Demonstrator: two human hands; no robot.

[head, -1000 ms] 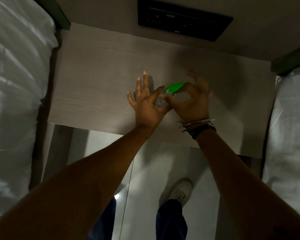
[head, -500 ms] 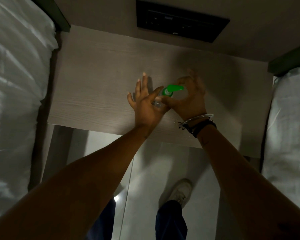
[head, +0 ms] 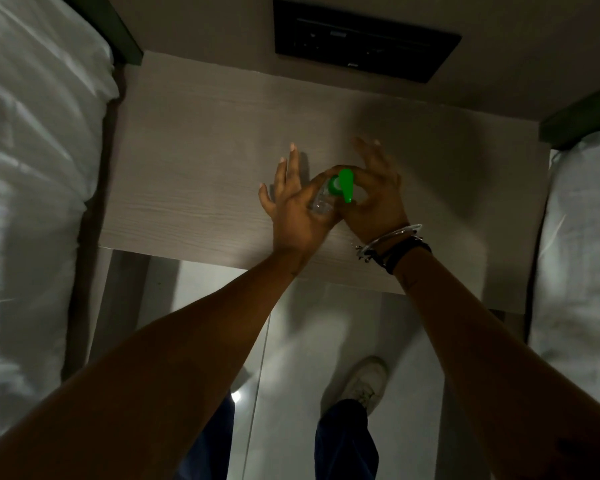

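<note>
Head view: both hands on a small clear bottle with a green pump top, above the bedside table.

The left hand (head: 298, 213) holds the clear bottle (head: 321, 202) between thumb and palm, its other fingers extended and spread. The right hand (head: 374, 202) pinches the green pump top (head: 345, 183) with thumb and curled forefinger; its remaining fingers are raised. The pump spout points toward the near edge of the bedside table (head: 194, 174). The bottle sits over the table's middle, nearer the near edge; contact with the surface cannot be determined. Bracelets (head: 392, 242) circle the right wrist. White bedding (head: 32, 168) borders the left edge, more bedding the right. A dark switch panel (head: 364, 43) is on the wall beyond the far edge. A white shoe (head: 368, 382) stands on the floor.
</note>
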